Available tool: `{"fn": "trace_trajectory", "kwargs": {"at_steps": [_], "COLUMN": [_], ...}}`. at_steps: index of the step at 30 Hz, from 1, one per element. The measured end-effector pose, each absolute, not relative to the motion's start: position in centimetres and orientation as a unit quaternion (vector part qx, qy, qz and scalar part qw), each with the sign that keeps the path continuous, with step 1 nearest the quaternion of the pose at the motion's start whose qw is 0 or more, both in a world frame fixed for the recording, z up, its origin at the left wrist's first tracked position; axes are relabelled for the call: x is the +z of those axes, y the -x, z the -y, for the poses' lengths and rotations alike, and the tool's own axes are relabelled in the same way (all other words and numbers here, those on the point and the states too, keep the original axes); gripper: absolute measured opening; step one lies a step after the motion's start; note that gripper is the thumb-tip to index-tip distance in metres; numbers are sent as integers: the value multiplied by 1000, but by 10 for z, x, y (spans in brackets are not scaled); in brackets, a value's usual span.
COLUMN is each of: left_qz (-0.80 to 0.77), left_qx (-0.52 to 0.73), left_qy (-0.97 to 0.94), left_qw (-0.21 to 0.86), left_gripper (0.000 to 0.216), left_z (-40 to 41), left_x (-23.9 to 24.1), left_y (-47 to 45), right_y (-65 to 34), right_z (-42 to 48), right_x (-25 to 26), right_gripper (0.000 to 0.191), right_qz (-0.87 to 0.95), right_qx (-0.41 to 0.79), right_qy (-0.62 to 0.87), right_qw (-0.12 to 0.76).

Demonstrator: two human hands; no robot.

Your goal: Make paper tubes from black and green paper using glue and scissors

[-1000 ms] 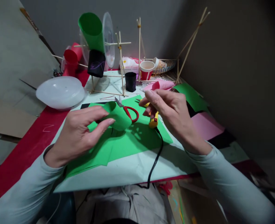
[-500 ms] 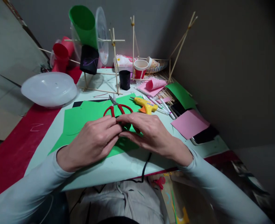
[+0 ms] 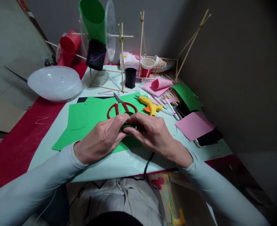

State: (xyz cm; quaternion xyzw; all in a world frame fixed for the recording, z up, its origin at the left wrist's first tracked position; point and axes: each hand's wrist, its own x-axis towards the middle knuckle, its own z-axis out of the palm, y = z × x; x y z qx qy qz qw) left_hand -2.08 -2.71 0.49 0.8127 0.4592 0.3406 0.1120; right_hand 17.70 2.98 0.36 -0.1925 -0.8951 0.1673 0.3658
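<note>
My left hand [image 3: 105,135] and my right hand [image 3: 153,131] meet at the middle of the table, closed around a small curled piece of dark green paper [image 3: 130,125]. Fingers and thumbs of both hands pinch it, and most of it is hidden. Just beyond the fingertips lie scissors with red handles [image 3: 116,110], blades partly spread and pointing away. To their right a yellow hot glue gun [image 3: 152,105] rests on its side. Under the hands and scissors are bright green paper sheets [image 3: 86,117].
A stick frame [image 3: 122,59] at the back carries a green tube [image 3: 93,22] and a black cup [image 3: 96,56]. A translucent plastic bowl [image 3: 55,82] stands left. A small black cup [image 3: 130,78], a red paper cup [image 3: 147,66], pens [image 3: 172,108] and pink paper [image 3: 194,125] lie right.
The view has shifted slightly, so the table's things appear a little further right and up. My left hand has turned, with its thumb side now more upward; both hands keep the paper.
</note>
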Motion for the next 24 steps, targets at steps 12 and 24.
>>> {"fn": "trace_trajectory", "kwargs": {"at_steps": [12,24], "left_qz": [-560,-490], "left_qx": [541,530], "left_qy": [-618,-343], "left_qw": [108,601], "left_gripper": [26,40], "left_z": [29,16], "left_x": [20,21], "left_y": [22,7], "right_y": [-178,-173], "right_z": [-27,-24], "right_x": [15,19], "right_gripper": [16,20], "right_qz": [788,667], "right_qx": [222,303], "right_qy": [284,345], "right_qw": [500,587]}}
